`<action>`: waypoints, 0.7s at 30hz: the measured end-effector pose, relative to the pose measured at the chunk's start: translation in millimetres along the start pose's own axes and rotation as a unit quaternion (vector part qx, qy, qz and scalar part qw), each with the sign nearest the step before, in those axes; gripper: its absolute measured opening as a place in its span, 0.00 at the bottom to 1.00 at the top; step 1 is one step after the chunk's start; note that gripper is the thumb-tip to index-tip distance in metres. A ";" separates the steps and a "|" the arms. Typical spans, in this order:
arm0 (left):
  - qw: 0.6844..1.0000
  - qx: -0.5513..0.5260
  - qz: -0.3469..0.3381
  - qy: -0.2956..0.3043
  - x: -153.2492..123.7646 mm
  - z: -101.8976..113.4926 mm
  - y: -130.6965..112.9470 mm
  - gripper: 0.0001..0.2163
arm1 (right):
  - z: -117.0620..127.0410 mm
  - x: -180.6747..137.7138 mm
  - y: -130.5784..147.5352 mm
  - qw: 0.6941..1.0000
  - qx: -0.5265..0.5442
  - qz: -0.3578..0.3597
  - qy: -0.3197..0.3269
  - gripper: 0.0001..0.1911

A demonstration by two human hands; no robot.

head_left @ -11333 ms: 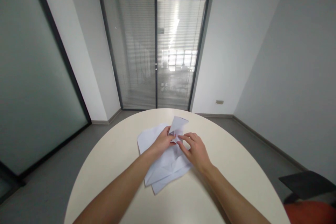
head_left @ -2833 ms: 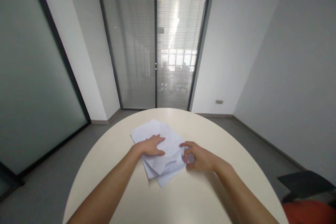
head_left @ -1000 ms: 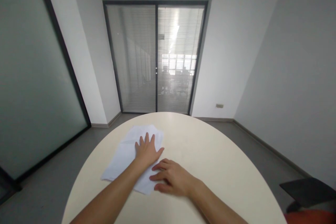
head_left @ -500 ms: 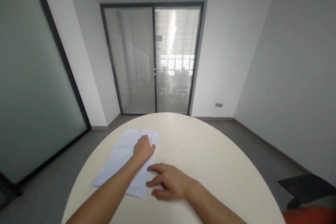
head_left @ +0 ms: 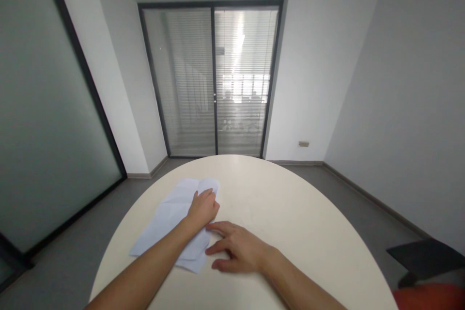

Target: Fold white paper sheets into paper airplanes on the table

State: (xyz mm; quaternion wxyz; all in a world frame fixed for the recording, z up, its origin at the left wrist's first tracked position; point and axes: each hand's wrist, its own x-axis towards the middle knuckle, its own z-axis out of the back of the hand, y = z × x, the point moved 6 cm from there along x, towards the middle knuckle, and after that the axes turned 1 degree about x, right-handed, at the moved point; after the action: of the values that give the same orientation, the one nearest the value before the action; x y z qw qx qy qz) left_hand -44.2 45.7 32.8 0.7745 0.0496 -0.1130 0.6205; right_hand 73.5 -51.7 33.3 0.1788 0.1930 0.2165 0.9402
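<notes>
A white sheet of paper (head_left: 170,213) with crease lines lies on the left part of a cream round table. Its near edge shows a second layer jutting out, so part of it is doubled over. My left hand (head_left: 204,207) is at the sheet's far right edge, fingers bent and thumb close beside them, closed on the paper; the fingertips are partly hidden. Just below it, my right hand (head_left: 241,248) has its fingers spread, with the tips at the sheet's right edge. Nothing is held in that hand. My left forearm crosses over the lower part of the sheet.
The round table (head_left: 290,213) curves away in front of me. At the lower right are a dark chair part (head_left: 425,259) and something red-orange (head_left: 432,296). Beyond the table stands a glass door (head_left: 240,121) with blinds, and a frosted glass panel (head_left: 47,106) is on the left.
My left hand has shifted slightly right and turned, its thumb drawing in towards the fingers. The paper's right side has moved a little and its near edge looks more folded. My right hand moved slightly right.
</notes>
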 end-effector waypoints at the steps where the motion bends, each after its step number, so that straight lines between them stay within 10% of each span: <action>1: 1.000 -0.015 0.000 0.011 -2.7 -1.5 0.8 0.15 | 0.7 0.4 -0.1 1.000 -0.001 -0.006 -0.004 0.21; 13: 0.996 -0.021 -0.009 0.090 -21.3 -39.3 24.0 0.27 | 22.9 -14.3 -25.2 0.989 -0.087 -0.119 -0.019 0.19; 21: 0.994 -0.002 0.019 0.110 26.4 -53.7 97.7 0.26 | 56.0 -82.8 -125.0 0.868 -0.196 -0.450 -0.074 0.34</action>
State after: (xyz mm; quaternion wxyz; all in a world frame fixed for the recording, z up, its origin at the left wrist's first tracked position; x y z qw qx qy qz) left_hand -127.7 104.4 -19.2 0.7706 -0.0224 -0.0291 0.6363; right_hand 201.1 37.7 -3.3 0.6321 0.1045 0.0771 0.7639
